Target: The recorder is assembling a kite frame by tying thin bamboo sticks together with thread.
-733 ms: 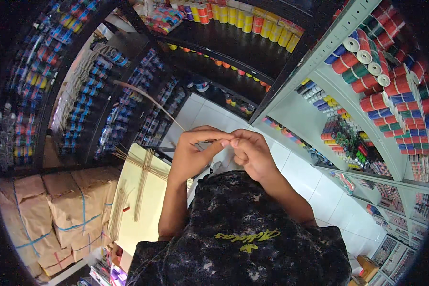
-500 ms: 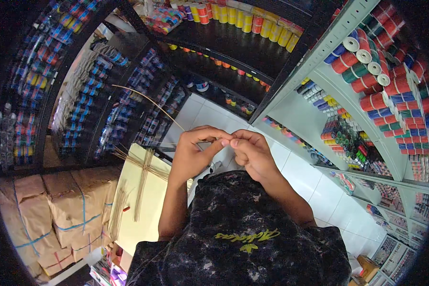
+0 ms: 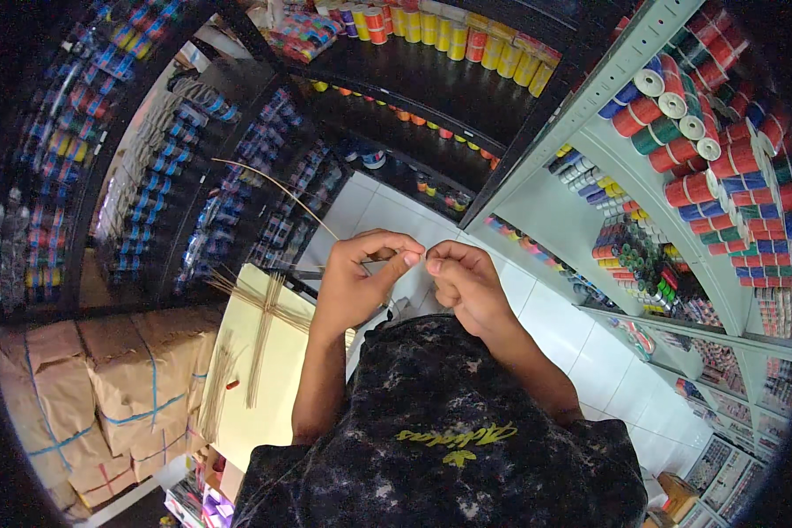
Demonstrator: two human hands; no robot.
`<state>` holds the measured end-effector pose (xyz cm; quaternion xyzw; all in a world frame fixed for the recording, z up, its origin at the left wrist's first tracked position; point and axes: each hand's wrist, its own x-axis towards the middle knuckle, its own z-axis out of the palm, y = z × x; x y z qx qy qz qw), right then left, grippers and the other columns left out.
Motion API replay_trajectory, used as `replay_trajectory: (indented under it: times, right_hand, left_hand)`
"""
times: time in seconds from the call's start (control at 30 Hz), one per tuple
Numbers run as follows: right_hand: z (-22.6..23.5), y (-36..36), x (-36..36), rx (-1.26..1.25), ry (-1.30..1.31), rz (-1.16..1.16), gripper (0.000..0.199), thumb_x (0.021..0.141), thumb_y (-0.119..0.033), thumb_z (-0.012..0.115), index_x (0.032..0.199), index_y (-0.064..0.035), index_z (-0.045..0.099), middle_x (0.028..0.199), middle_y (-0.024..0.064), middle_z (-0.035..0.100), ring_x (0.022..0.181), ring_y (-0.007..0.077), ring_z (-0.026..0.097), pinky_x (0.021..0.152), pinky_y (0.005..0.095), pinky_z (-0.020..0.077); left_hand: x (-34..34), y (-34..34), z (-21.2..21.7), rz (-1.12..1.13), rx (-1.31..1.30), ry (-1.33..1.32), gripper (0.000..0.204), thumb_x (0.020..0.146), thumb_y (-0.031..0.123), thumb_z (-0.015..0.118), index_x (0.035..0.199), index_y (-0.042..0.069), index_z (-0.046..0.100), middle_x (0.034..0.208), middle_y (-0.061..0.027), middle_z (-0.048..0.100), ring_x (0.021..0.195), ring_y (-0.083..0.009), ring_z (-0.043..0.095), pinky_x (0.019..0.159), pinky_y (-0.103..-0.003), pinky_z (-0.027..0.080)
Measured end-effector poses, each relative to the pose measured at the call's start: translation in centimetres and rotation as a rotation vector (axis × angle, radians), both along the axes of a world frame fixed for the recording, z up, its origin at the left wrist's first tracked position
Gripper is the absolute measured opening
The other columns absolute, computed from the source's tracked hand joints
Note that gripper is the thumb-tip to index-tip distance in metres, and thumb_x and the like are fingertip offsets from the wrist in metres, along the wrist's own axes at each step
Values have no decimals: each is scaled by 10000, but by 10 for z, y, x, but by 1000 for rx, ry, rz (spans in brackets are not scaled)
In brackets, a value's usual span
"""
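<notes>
Centrally, both hands are raised close together in front of the chest, fingertips almost meeting. The left hand (image 3: 354, 286) is seen with thumb and forefinger pinched shut on a thin straw-coloured strand (image 3: 277, 189); that strand is carried up and to the left from the fingers, in a long slightly bent line across the dark shelving. The right hand (image 3: 466, 286) is curled, its fingers (image 3: 435, 264) closed just beside the left thumb tip; whether the same strand is gripped there cannot be told, as the end is hidden between the fingertips

Below the left hand, a pale yellow sheet (image 3: 268, 387) is laid flat on the surface, and a bundle of similar strands (image 3: 264, 339) is spread over it, some crossed near the top edge. A small red item (image 3: 231, 385) is seen on the sheet, too small to identify. To the left, brown paper parcels (image 3: 106, 387) tied with blue string are stacked

On the right, a pale green shelf unit (image 3: 581, 158) is filled with red, green, blue and white spools (image 3: 704, 167). Yellow and orange spools (image 3: 453, 35) are lined up on the dark shelf at the top. A white tiled floor (image 3: 590, 334) is visible beneath the hands
</notes>
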<state>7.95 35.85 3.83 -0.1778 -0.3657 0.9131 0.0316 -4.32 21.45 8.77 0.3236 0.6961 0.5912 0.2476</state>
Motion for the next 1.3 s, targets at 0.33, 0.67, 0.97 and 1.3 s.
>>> replay_trajectory:
  times: [0.33, 0.67, 0.97, 1.3]
  right_hand:
    - [-6, 1, -2, 20, 16, 14, 93, 941, -123, 667, 977, -38, 659, 745, -66, 561, 503, -6, 309, 437, 217, 182]
    - [5, 0, -5, 83, -22, -17, 145, 931, -160, 712, 1005, -37, 693, 718, -74, 556, 502, -10, 308, 440, 215, 170]
    - [8, -2, -7, 95, -37, -53, 136, 935, -143, 708, 1003, -26, 702, 724, -67, 577, 503, -17, 330, 432, 207, 184]
    - [6, 0, -7, 264, -5, -58, 168, 931, -165, 734, 1019, -26, 699, 744, -69, 595, 568, -11, 411, 485, 191, 274]
  left_hand:
    - [-5, -1, -1, -22, -1, 10, 98, 909, 37, 722, 996, 0, 747, 935, -78, 739, 830, -108, 664, 749, -257, 518]
    - [-6, 2, -3, -26, 14, -10, 83, 905, 32, 727, 976, -6, 748, 923, -85, 744, 816, -112, 669, 744, -259, 522]
    - [-6, 2, -1, -26, 6, -15, 110, 894, 48, 738, 995, 6, 751, 908, -53, 741, 811, -92, 638, 751, -251, 498]
    - [-7, -1, 0, -19, 13, -66, 128, 892, 51, 745, 1013, 10, 754, 910, -50, 746, 792, -78, 628, 736, -244, 496]
